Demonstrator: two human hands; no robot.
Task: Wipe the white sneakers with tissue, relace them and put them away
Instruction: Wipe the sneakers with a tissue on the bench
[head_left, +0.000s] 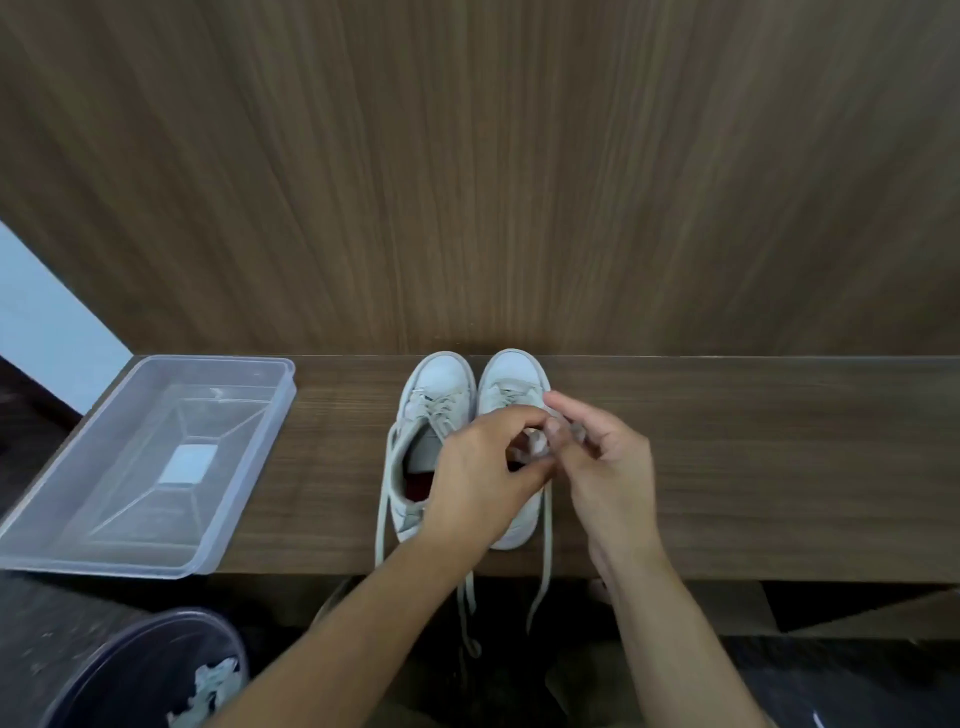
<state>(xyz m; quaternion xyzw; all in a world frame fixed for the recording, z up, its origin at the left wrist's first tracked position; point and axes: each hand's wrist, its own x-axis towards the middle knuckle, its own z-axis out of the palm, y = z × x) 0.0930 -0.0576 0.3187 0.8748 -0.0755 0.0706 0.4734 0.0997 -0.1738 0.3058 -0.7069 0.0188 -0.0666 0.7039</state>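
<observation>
sneakers (470, 415) beside clear box (249, 499); bin (104, 670) holds crumpled tissue (210, 686).

From my remote seat this reads as a home, probably an entryway or storage nook: a narrow wood-grain shelf (727, 467) runs along a matching panelled wall (467, 156), with a pair of white sneakers (441, 395) set on it toes to the wall. A clear plastic storage box (249, 467) lies on the shelf's left end, and a dark waste bin (130, 665) (crumpled tissue inside) stands on the floor below
</observation>
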